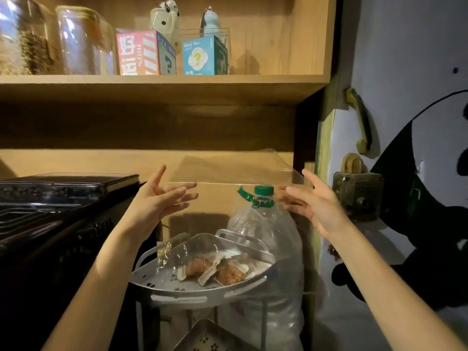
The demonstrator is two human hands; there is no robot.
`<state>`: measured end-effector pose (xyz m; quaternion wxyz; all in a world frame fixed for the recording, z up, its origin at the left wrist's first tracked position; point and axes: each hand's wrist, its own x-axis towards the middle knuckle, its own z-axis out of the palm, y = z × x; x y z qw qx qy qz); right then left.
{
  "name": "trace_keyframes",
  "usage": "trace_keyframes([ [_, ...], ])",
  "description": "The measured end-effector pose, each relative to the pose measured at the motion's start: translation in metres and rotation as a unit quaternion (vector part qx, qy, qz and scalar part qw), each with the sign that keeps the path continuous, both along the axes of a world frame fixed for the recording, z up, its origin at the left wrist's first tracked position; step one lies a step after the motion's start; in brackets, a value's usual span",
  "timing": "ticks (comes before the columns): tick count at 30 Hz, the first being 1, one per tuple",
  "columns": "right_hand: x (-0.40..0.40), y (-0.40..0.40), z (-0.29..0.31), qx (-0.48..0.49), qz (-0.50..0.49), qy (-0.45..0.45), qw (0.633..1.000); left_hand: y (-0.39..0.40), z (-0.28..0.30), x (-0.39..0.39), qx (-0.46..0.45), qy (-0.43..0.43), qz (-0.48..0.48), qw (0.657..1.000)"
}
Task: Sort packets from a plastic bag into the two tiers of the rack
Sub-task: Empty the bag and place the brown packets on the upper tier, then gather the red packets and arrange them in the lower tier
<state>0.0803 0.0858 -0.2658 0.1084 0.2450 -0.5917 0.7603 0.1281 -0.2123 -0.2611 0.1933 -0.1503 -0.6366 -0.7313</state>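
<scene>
A clear plastic bag [202, 252] of brown packets [229, 273] is seen lying on the grey rack's upper tier [177, 297], while the left hand [162, 201] and right hand [314, 203] are held above it, spread wide and empty.

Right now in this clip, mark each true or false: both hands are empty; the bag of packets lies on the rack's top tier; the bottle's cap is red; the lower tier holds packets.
1. The left hand and right hand hold nothing: true.
2. The plastic bag with packets lies on the top tier: true.
3. The bottle cap is red: false, green.
4. The lower tier holds packets: false; its visible part is bare.
</scene>
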Motion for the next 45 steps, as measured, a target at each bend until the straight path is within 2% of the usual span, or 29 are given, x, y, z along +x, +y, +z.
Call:
trace_keyframes([
  [3,0.007,0.008,-0.005,0.024,-0.026,0.007,0.999,0.006,-0.004,0.004,-0.049,0.007,0.023,0.999],
  [6,0.015,0.015,-0.008,0.115,-0.065,0.019,0.991,0.012,-0.007,0.009,-0.157,0.008,0.109,0.982],
  [8,0.020,0.021,-0.012,0.166,-0.078,0.021,0.983,0.015,-0.009,0.012,-0.272,0.026,0.203,0.940],
  [10,0.026,0.024,-0.016,0.209,-0.083,0.022,0.974,0.019,-0.011,0.017,-0.342,0.041,0.259,0.902],
  [12,0.030,0.027,-0.020,0.247,-0.101,0.022,0.963,0.025,-0.013,0.021,-0.365,0.054,0.291,0.883],
  [16,0.038,0.032,-0.026,0.301,-0.142,0.010,0.943,0.033,-0.013,0.028,-0.418,0.091,0.374,0.823],
  [18,0.042,0.036,-0.028,0.358,-0.153,-0.002,0.921,0.037,-0.011,0.033,-0.437,0.088,0.375,0.813],
  [21,0.048,0.039,-0.026,0.470,-0.190,0.020,0.861,0.049,-0.001,0.048,-0.444,0.128,0.324,0.826],
  [22,0.052,0.037,-0.023,0.489,-0.185,0.030,0.852,0.054,0.003,0.054,-0.440,0.145,0.298,0.835],
  [26,0.071,0.017,-0.011,0.482,-0.094,0.065,0.869,0.077,0.023,0.076,-0.421,0.183,0.191,0.868],
  [28,0.080,0.009,-0.006,0.462,-0.082,0.092,0.879,0.086,0.031,0.082,-0.395,0.204,0.148,0.883],
  [32,0.093,0.013,0.002,0.368,-0.093,0.118,0.918,0.086,0.037,0.085,-0.319,0.239,0.197,0.896],
  [34,0.096,0.022,0.005,0.304,-0.087,0.112,0.942,0.076,0.031,0.084,-0.257,0.214,0.217,0.917],
  [36,0.098,0.031,0.006,0.221,-0.069,0.085,0.969,0.064,0.022,0.081,-0.207,0.148,0.198,0.947],
  [39,0.100,0.036,-0.003,0.127,-0.049,0.035,0.990,0.058,0.004,0.077,-0.114,0.013,0.046,0.992],
  [42,0.103,0.030,-0.024,0.080,-0.028,-0.015,0.996,0.066,-0.022,0.085,-0.080,-0.101,-0.097,0.987],
  [45,0.107,0.022,-0.060,0.057,-0.009,-0.054,0.997,0.070,-0.057,0.100,-0.095,-0.140,-0.133,0.977],
])
